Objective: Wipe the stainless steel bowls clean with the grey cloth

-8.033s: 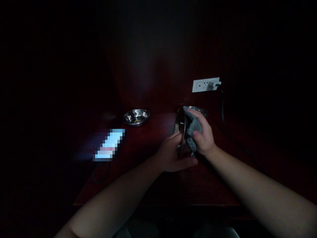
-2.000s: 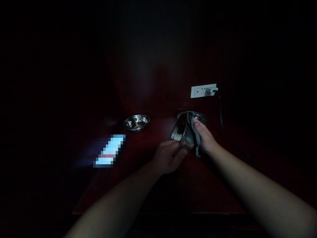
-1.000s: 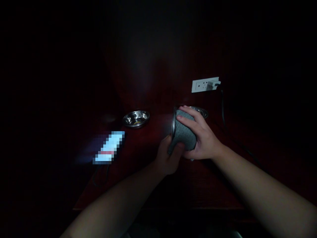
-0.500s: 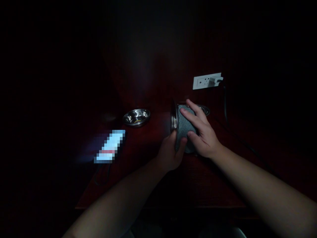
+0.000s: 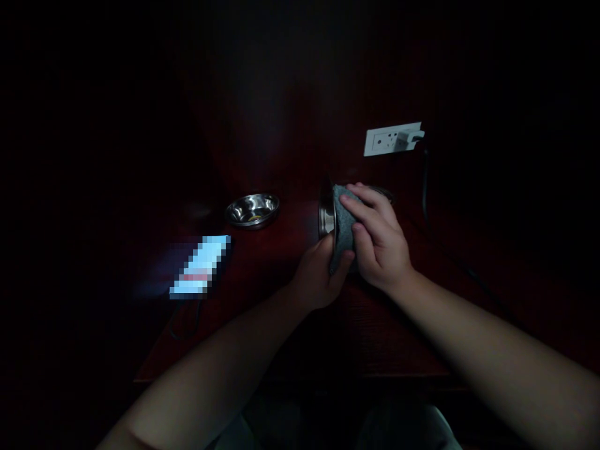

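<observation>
Up on its edge above the dark red table [image 5: 403,344], the steel bowl [image 5: 327,219] shows its rim nearly side-on, upright, its axis running left to right, though which way it opens is hard to tell! The left hand [image 5: 317,275] grips it low, thumb over the grey cloth [image 5: 344,219], while the right hand [image 5: 382,244] curls over that cloth, pressing it against the bowl's right side. Another bowl [image 5: 254,209] sits farther left behind a glowing screen [image 5: 200,265], with a white socket [image 5: 387,140] beyond, all in deep gloom.
</observation>
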The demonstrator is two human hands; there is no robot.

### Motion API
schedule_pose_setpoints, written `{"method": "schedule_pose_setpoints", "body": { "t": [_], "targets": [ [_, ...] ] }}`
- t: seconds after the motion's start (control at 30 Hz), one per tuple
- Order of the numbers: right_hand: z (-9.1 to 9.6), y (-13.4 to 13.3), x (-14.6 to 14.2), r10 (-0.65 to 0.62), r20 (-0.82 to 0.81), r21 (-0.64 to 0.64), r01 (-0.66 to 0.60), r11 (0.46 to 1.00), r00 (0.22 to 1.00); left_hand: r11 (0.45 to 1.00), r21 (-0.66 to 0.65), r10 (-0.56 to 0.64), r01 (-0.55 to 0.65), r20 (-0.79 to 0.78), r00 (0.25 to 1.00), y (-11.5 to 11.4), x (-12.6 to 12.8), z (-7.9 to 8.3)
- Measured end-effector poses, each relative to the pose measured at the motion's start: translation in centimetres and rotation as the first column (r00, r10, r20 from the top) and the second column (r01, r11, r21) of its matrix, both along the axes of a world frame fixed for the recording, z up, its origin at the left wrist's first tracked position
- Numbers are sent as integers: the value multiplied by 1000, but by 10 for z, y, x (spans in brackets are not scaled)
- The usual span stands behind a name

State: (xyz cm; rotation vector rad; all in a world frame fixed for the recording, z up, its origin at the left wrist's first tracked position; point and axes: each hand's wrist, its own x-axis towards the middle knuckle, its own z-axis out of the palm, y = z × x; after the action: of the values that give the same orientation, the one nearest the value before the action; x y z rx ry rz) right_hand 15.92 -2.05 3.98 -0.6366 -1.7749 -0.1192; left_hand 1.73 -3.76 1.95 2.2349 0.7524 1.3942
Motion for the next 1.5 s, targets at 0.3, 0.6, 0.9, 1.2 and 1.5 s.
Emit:
{"method": "schedule_pose_setpoints", "body": {
  "t": [0.3,0.6,0.9,1.2,1.5],
  "targets": [
    [1,-1,2,58,51,-77,-54,996,997,999,46,11,-7,-76,997,-2,2,1],
    [-1,-1,3,55,22,-78,-53,996,998,997,81,7,6,-166,986,0,1,3],
    [-3,0,3,45,0,-112,-44,993,999,986,132,-73,104,-220,973,6,0,6],
    [-6,8,7,28,14,-101,-26,995,1000,987,62,-122,149,-318,940,9,0,3],
    [-6,11,8,62,-52,-118,-68,991,997,989,13,-130,144,-356,926,3,-3,7]
  ]
}}
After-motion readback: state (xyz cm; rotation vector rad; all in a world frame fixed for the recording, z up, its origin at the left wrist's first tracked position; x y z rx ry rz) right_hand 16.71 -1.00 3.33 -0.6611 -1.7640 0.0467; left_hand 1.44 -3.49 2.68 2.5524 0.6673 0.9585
